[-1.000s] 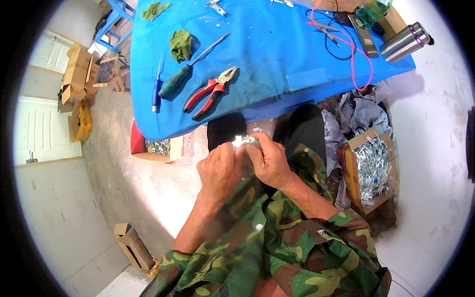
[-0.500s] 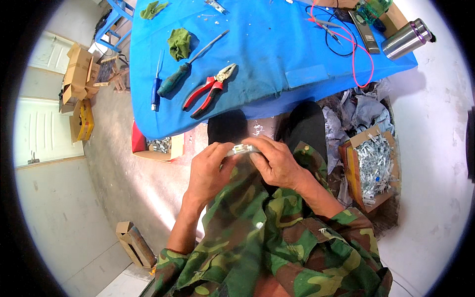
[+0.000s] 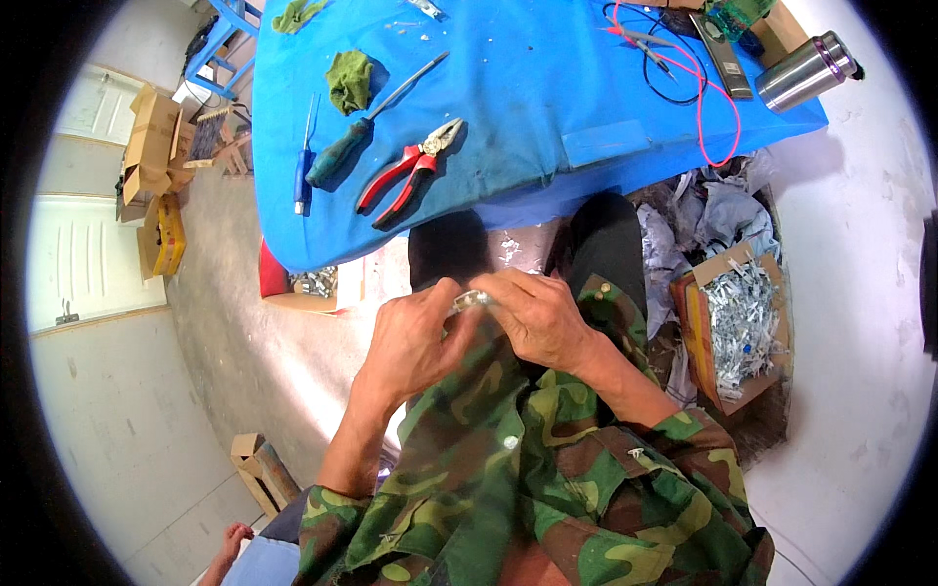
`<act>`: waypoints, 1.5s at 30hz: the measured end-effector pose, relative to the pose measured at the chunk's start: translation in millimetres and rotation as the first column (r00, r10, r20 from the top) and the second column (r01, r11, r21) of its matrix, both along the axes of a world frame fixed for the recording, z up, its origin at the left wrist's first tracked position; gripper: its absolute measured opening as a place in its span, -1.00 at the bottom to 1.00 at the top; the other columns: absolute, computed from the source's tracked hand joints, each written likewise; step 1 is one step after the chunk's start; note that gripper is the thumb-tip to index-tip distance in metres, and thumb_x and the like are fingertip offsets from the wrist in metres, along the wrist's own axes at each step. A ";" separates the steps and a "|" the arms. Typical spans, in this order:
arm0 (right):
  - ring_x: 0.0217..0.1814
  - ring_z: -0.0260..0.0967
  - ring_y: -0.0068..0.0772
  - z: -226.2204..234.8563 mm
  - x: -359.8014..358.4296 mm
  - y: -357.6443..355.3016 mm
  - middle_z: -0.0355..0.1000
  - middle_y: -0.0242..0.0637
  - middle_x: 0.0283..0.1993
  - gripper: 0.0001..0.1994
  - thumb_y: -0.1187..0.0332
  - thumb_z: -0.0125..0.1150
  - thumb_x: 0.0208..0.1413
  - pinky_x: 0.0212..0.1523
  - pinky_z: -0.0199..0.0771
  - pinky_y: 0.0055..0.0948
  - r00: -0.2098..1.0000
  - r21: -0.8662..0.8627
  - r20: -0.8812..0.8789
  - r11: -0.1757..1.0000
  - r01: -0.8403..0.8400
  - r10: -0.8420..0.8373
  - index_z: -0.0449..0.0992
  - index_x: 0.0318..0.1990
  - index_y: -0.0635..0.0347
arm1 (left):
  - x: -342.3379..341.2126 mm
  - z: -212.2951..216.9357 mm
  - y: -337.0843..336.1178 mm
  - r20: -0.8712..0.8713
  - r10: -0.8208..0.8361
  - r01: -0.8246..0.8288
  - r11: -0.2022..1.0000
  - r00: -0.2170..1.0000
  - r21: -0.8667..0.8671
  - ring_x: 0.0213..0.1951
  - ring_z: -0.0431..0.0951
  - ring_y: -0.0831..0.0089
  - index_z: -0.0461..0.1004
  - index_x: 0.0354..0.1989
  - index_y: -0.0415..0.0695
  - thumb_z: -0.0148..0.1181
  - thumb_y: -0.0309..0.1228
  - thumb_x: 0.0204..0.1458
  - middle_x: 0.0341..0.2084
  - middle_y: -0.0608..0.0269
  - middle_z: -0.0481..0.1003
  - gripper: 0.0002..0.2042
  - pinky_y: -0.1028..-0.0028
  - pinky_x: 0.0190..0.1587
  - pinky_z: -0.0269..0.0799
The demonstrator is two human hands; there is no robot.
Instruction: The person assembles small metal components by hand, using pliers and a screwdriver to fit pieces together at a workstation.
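A table w/ a blue cover [image 3: 547, 107] fills the top of the view. On it, left to right: a small blue screwdriver [image 3: 304, 161] near the left edge, a green-handled screwdriver [image 3: 366, 127] lying at a slant, a crumpled green rag [image 3: 349, 78] just above its handle, and red-handled pliers [image 3: 408, 171] near the front edge. Far right: a loop of red wire [image 3: 718, 93] w/ black wire beside it, and a steel flask [image 3: 806, 70] lying on its side at the corner. Concrete floor [image 3: 244, 361] below holds an open cardboard box of silvery metal bits [image 3: 738, 327] at right, and a smaller box [image 3: 313, 285] tucked under the table's front edge.
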State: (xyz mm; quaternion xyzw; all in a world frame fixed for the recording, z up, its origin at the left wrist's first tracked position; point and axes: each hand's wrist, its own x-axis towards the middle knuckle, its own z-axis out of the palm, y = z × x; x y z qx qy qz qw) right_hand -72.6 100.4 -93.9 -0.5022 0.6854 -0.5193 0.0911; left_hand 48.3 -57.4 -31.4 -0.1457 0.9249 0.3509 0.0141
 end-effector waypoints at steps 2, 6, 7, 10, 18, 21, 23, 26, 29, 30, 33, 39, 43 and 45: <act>-0.27 0.49 0.07 -1.1 -1.1 -1.4 0.48 -0.13 -0.22 -0.67 0.53 0.29 0.10 -0.31 0.49 -0.15 1.000 -0.012 0.013 1.000 0.009 -0.009 0.50 0.04 0.19 | -2.8 -1.4 3.9 0.002 0.019 -0.019 1.000 1.000 0.006 -0.51 0.56 -0.12 0.43 -0.23 -0.24 0.25 -0.40 0.19 -0.61 -0.13 0.48 -0.82 0.10 -0.45 0.40; -0.28 0.49 0.08 -6.7 -1.4 0.7 0.47 -0.11 -0.24 -0.70 0.52 0.26 0.14 -0.33 0.47 -0.15 0.997 -0.001 0.081 1.000 0.021 -0.020 0.49 0.05 0.22 | -4.7 -13.4 10.1 0.006 0.024 -0.024 1.000 1.000 0.014 -0.45 0.56 -0.25 0.34 -0.20 -0.23 0.20 -0.40 0.20 -0.55 -0.20 0.52 -0.81 -0.06 -0.42 0.44; -0.29 0.49 0.07 -8.6 -0.7 1.2 0.47 -0.11 -0.25 -0.71 0.52 0.26 0.16 -0.34 0.47 -0.15 0.994 -0.006 0.103 1.000 0.023 -0.023 0.49 0.05 0.23 | -4.7 -17.3 12.2 0.003 0.041 -0.041 0.999 0.999 0.031 -0.47 0.55 -0.24 0.35 -0.18 -0.23 0.16 -0.40 0.24 -0.57 -0.18 0.51 -0.83 -0.02 -0.43 0.42; -0.30 0.49 0.06 -11.1 0.7 0.0 0.47 -0.10 -0.26 -0.72 0.51 0.25 0.18 -0.32 0.48 -0.17 0.986 -0.033 0.145 0.996 0.081 -0.075 0.49 0.05 0.24 | -5.2 -32.0 18.9 -0.029 0.096 -0.093 0.991 0.995 0.098 -0.51 0.54 -0.20 0.36 -0.13 -0.24 0.07 -0.39 0.33 -0.60 -0.14 0.47 -0.85 0.07 -0.47 0.37; -0.30 0.50 0.09 -22.5 7.9 -6.3 0.49 -0.06 -0.27 -0.73 0.50 0.24 0.19 -0.31 0.50 -0.16 0.969 -0.064 0.177 0.980 0.189 -0.175 0.50 0.05 0.26 | -7.2 -54.1 42.8 -0.211 0.218 -0.190 0.971 0.953 0.145 -0.57 0.50 -0.11 0.33 -0.15 -0.23 -0.09 -0.31 0.42 -0.62 -0.05 0.44 -0.79 0.14 -0.50 0.35; -0.27 0.52 0.10 -29.3 10.2 -8.8 0.51 -0.04 -0.25 -0.73 0.50 0.24 0.19 -0.28 0.52 -0.15 0.961 -0.051 0.185 0.975 0.217 -0.204 0.50 0.05 0.27 | -9.2 -63.4 47.8 -0.253 0.263 -0.239 0.963 0.931 0.124 -0.57 0.52 -0.03 0.34 -0.12 -0.23 -0.10 -0.30 0.43 -0.61 -0.01 0.45 -0.78 0.19 -0.49 0.37; -0.24 0.54 0.08 -31.6 9.2 -8.4 0.52 -0.02 -0.22 -0.73 0.51 0.24 0.20 -0.26 0.54 -0.17 0.957 -0.026 0.187 0.972 0.232 -0.223 0.50 0.05 0.28 | -7.6 -63.5 43.4 -0.182 0.281 -0.250 0.953 0.942 0.173 -0.53 0.55 0.19 0.38 -0.11 -0.23 -0.06 -0.30 0.41 -0.59 0.06 0.48 -0.78 0.27 -0.45 0.41; -0.20 0.61 -0.12 -30.2 1.0 0.2 0.57 -0.04 -0.16 -0.71 0.53 0.19 0.23 -0.18 0.59 -0.27 0.923 0.027 0.259 0.957 0.288 -0.285 0.49 0.10 0.32 | -0.4 -57.7 32.8 -0.154 0.347 -0.321 0.932 0.925 0.167 -0.53 0.52 0.36 0.45 -0.13 -0.24 0.09 -0.33 0.35 -0.55 0.12 0.51 -0.80 0.35 -0.43 0.42; -0.20 0.55 -0.52 -32.4 -8.5 13.2 0.58 -0.20 -0.20 -0.72 0.49 0.15 0.30 -0.19 0.59 -0.40 0.747 0.086 0.579 0.935 0.343 -0.327 0.48 0.12 0.36 | 3.0 -46.5 16.9 -0.173 0.368 -0.351 0.929 0.914 0.121 -0.55 0.45 0.46 0.51 -0.12 -0.25 0.25 -0.35 0.25 -0.55 0.18 0.50 -0.80 0.42 -0.43 0.39; -0.26 0.52 -0.59 -53.8 -12.3 20.4 0.57 -0.27 -0.17 -0.71 0.42 0.11 0.37 -0.27 0.52 -0.57 0.766 0.070 0.533 0.921 0.383 -0.360 0.44 0.16 0.34 | 2.8 -41.1 11.4 -0.187 0.364 -0.351 0.931 0.912 0.102 -0.56 0.43 0.48 0.53 -0.12 -0.25 0.29 -0.36 0.22 -0.56 0.20 0.50 -0.79 0.44 -0.44 0.38; -0.29 0.50 -0.59 -65.5 -16.5 30.5 0.57 -0.27 -0.17 -0.71 0.40 0.13 0.36 -0.30 0.50 -0.58 0.638 0.095 0.668 0.894 0.438 -0.383 0.44 0.13 0.37 | 4.1 -34.5 -5.2 -0.241 0.375 -0.368 0.927 0.895 0.076 -0.55 0.39 0.56 0.54 -0.10 -0.26 0.34 -0.40 0.16 -0.57 0.23 0.46 -0.77 0.49 -0.46 0.34; -0.28 0.55 -0.51 -99.1 -8.0 42.5 0.59 -0.24 -0.19 -0.71 0.37 0.15 0.31 -0.32 0.49 -0.52 0.478 0.238 0.771 0.887 0.396 -0.420 0.47 0.07 0.38 | 12.7 -42.6 -21.2 0.066 0.560 -0.479 0.635 0.826 0.607 -0.29 0.57 0.50 0.48 0.04 -0.29 0.19 -0.44 0.26 -0.27 0.20 0.59 -0.75 0.49 -0.21 0.52; -0.32 0.49 -0.56 -125.0 -7.9 45.7 0.57 -0.26 -0.18 -0.68 0.39 0.14 0.33 -0.35 0.45 -0.59 0.392 0.287 0.814 0.883 0.371 -0.429 0.44 0.13 0.40 | 17.9 -34.6 -25.7 0.059 0.621 -0.390 0.412 0.782 0.824 -0.20 0.60 0.41 0.45 0.11 -0.30 0.14 -0.45 0.28 -0.15 0.09 0.58 -0.72 0.36 -0.11 0.58; -0.30 0.52 -0.53 -130.9 -11.6 46.2 0.58 -0.26 -0.18 -0.69 0.39 0.15 0.28 -0.35 0.44 -0.56 0.326 0.292 0.840 0.867 0.403 -0.434 0.46 0.10 0.39 | 21.7 -33.1 -27.0 0.066 0.638 -0.403 0.399 0.767 0.823 -0.20 0.60 0.41 0.45 0.11 -0.30 0.15 -0.44 0.29 -0.15 0.09 0.58 -0.72 0.37 -0.11 0.58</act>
